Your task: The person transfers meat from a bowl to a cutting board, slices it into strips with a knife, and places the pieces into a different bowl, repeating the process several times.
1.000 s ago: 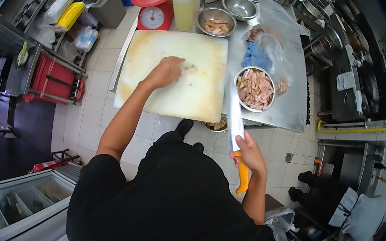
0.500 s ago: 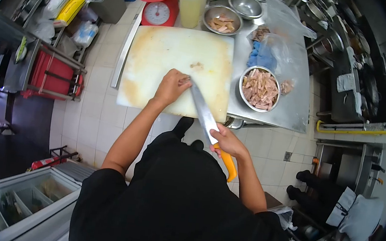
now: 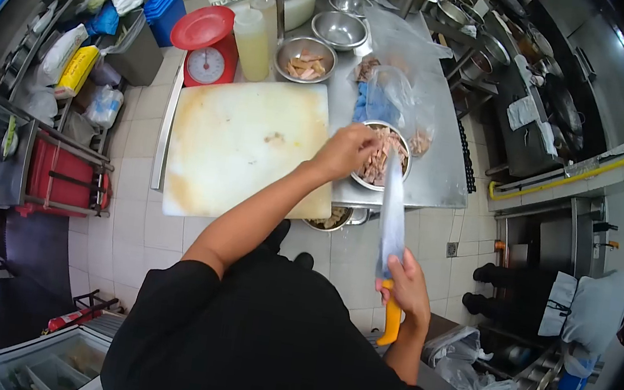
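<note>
Nearest the body, the right hand (image 3: pixel 408 285) is gripping the knife (image 3: pixel 393 213) by its orange handle, fingers wrapped tight and the blade pointing away toward the bowl (image 3: pixel 407 169). The left hand (image 3: pixel 345 151) is reaching over that bowl's meat (image 3: pixel 385 151) – whether its curled fingers are pinching any, I cannot tell. The bowl is sitting just right of the board (image 3: pixel 244 144) – beyond them the scale (image 3: pixel 206 45) is standing.

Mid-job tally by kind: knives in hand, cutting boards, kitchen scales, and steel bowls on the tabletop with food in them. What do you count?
Knife, gripped in the right hand: 1
Cutting board: 1
Red scale: 1
Steel bowls with food: 2, the near bowl at the left hand and the far bowl
Total: 5
</note>
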